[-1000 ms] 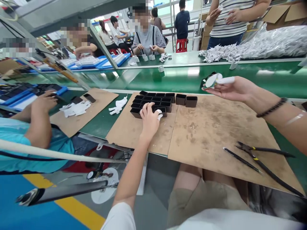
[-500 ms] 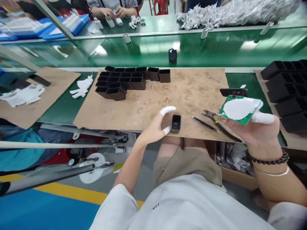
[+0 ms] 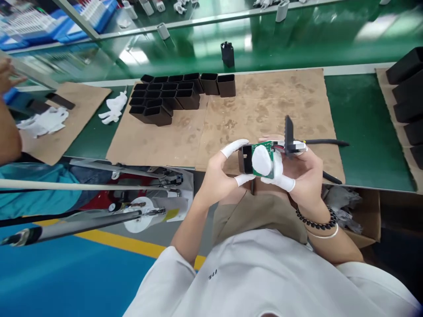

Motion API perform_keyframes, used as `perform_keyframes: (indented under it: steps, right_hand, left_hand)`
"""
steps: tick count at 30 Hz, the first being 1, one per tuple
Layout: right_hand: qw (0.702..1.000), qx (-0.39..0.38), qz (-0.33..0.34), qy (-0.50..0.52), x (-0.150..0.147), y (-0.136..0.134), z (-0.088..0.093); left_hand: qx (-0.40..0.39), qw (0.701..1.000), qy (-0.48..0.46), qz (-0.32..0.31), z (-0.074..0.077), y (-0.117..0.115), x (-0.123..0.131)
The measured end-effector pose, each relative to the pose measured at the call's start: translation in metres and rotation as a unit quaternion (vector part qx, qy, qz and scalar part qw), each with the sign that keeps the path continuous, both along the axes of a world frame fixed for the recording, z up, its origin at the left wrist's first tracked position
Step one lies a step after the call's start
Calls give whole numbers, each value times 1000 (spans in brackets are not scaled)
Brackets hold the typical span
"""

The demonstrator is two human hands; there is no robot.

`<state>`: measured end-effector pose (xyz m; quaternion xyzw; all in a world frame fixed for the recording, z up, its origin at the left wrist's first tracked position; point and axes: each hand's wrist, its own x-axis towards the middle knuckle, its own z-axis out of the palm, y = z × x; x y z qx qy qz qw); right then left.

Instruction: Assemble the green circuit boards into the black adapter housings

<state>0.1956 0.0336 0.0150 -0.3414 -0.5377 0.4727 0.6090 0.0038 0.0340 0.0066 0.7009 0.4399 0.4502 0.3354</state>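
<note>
My left hand (image 3: 220, 174), with white finger cots on thumb and forefinger, pinches a small black rectangular casing (image 3: 245, 159) near the front edge of the cardboard mat (image 3: 264, 105). My right hand (image 3: 302, 171), also wearing cots, holds a green circuit board with a white pad (image 3: 263, 160) against the casing's open end. A black part (image 3: 289, 134) sticks up from my right hand. A block of several empty black casings (image 3: 167, 99) stands at the mat's far left.
Pliers handles (image 3: 325, 142) lie on the mat behind my right hand. One black part (image 3: 227, 53) stands on the green conveyor (image 3: 297, 39). More black casings (image 3: 408, 88) are stacked at right. White gloves (image 3: 114, 109) lie left; another person's arm (image 3: 8, 127) is at far left.
My two hands came together in front of me: the right brought the green board down and left to meet the casing in the left. The view tilted further down.
</note>
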Motion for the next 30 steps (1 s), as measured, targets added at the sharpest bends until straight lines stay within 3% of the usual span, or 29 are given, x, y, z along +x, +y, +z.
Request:
perform_keyframes:
  steps: [3,7,30]
  right_hand:
    - [998,53,18,-36,0,-6,5]
    - [997,26,-4,-75,6,-13,5]
    - [998,34,-3,-54,3,-18,9]
  left_hand:
    - [53,998,22,-10,17,-10,0]
    - [107,993,51,-4,27,-17,1]
    - [106,993,44,-16,33,-21,10]
